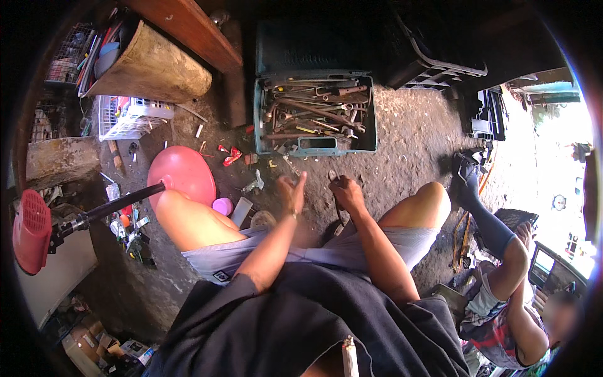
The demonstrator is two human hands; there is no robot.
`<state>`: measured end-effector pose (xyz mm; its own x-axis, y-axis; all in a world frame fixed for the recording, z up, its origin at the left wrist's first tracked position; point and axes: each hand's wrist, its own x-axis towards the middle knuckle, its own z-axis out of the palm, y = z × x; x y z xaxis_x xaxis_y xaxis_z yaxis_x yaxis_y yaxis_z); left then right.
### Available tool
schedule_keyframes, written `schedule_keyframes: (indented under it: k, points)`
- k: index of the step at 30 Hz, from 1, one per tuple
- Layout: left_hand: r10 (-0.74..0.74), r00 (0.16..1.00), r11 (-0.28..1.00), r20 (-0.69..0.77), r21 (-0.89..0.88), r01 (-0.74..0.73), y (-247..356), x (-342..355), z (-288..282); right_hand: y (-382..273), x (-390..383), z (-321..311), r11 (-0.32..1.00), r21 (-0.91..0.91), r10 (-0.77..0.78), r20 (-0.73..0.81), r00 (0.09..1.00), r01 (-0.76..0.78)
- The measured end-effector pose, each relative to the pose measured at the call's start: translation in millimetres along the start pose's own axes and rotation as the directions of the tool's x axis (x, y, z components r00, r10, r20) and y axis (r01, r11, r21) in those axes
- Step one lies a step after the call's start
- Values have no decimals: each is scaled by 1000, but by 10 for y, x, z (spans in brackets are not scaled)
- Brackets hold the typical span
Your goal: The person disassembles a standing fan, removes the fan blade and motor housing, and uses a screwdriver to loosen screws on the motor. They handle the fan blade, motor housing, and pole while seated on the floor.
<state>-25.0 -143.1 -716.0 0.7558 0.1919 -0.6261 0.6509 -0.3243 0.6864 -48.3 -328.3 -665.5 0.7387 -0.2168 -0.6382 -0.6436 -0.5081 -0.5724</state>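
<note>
My left hand [292,191] is raised over the dirt floor with its fingers apart and partly curled, holding nothing visible. To its right, my right hand [345,191] grips a dark, long tool [333,176] with a shiny upper end; its exact kind is unclear. Beyond both hands lies an open teal toolbox [314,144] holding several wrenches [317,110] and other metal tools. Small litter, including a red scrap [232,154], lies between the box and the pink plastic disc [179,166] of a fan at my left. A white stick-like object [349,358] shows at the lower edge.
A white crate [125,119] and rusty curved sheet [151,63] stand back left, near a wooden beam [188,25]. Black crates [433,69] are back right. Another person [509,314] sits at my right, leg extended toward the bright opening. Dirt floor [408,151] surrounds me.
</note>
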Motion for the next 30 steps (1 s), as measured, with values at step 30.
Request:
schedule_keyframes:
  k: [30]
  points:
    - [621,672,771,404,-471,-429,2197,-516,-1408,397,550,552,915,-368,313,384,869,-167]
